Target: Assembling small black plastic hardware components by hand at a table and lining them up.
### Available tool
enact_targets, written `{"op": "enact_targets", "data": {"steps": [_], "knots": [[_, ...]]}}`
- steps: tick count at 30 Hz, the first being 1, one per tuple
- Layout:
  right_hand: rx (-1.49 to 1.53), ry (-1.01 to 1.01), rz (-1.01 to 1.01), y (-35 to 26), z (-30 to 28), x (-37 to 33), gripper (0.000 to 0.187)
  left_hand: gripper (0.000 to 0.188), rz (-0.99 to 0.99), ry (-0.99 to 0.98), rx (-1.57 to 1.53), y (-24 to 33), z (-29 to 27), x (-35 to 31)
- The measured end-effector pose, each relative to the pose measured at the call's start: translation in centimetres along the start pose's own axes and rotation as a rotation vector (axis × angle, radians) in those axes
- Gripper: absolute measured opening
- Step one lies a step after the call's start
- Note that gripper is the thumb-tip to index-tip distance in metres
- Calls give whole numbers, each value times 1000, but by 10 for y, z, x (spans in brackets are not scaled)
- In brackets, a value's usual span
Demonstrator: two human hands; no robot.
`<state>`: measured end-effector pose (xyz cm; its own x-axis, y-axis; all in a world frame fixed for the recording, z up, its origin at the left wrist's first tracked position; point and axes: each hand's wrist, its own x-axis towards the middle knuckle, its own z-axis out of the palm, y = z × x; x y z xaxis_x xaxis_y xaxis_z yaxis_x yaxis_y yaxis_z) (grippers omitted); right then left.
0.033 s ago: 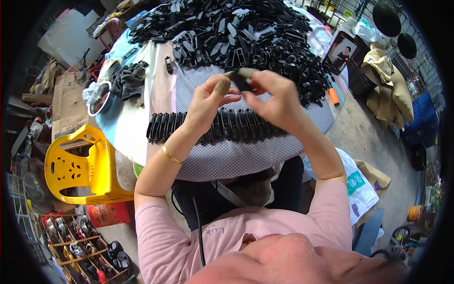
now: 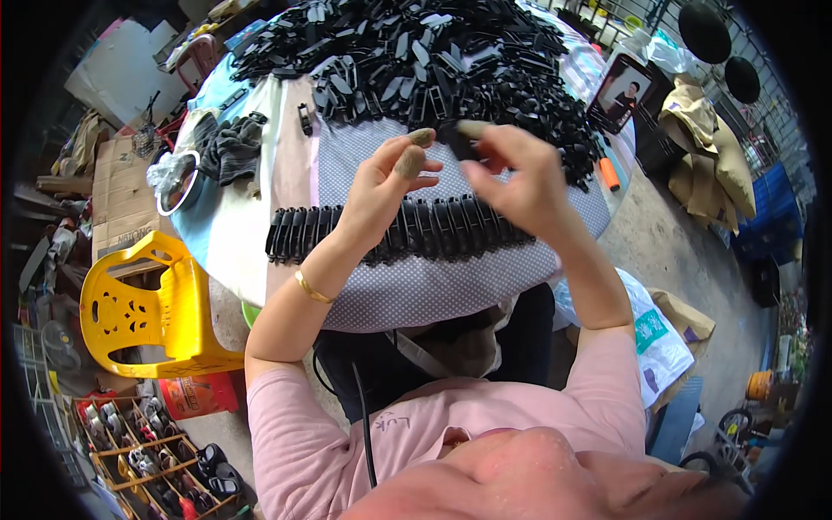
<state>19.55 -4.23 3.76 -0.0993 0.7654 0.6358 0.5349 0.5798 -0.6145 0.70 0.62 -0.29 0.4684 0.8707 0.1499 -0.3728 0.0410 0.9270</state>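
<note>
the person's right hand (image 2: pixel 527 180) grasps a dark piece (image 2: pixel 461 143) between its fingers and thumb, above the cloth-covered tabletop (image 2: pixel 425 295); the piece is blurred, so its exact shape is hard to tell. the left hand (image 2: pixel 377 189) is just beside it, palm turned inward, its fingers parted and released. tan finger covers (image 2: pixel 410 162) sit on its thumb and a fingertip, and a gold bracelet (image 2: pixel 313 286) circles that forearm.

below the hands, a row of black clips (image 2: pixel 442 227) stands side by side across the tabletop, partly hidden by the left wrist. beyond the hands spreads a big heap of black parts (image 2: pixel 407 65), with a lone black clip (image 2: pixel 305 120) to its left. farther left lie dark grey gloves (image 2: pixel 236 149), near a white-rimmed bowl (image 2: pixel 179 192). at the right are a phone (image 2: pixel 620 95) and an orange cylinder (image 2: pixel 609 175).
</note>
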Motion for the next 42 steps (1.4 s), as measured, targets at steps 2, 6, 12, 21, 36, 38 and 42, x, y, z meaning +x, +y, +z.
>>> {"op": "enact_targets", "data": {"steps": [2, 6, 12, 21, 36, 38, 42], "knots": [[-169, -12, 176, 8, -31, -11, 32, 42, 133, 25, 449, 0, 5, -5], [-472, -120, 307, 27, -64, -48, 30, 38, 65, -65, 672, 5, 9, -7], [-452, -165, 268, 39, -55, -78, 25, 26, 250, -115, 1036, 5, 27, -16], [-496, -131, -30, 75, -30, 5, 17, 25, 245, -175, 1170, -2, 31, -10], [-984, -453, 72, 102, 28, 66, 18, 33, 580, -207, 1856, -20, -17, 127], [-989, -382, 27, 108, 20, 58, 16, 31, 486, -290, 1876, -17, -10, 130], [-663, -53, -74, 114, 2, 45, 15, 24, 626, -281, 1944, -13, -11, 124]]}}
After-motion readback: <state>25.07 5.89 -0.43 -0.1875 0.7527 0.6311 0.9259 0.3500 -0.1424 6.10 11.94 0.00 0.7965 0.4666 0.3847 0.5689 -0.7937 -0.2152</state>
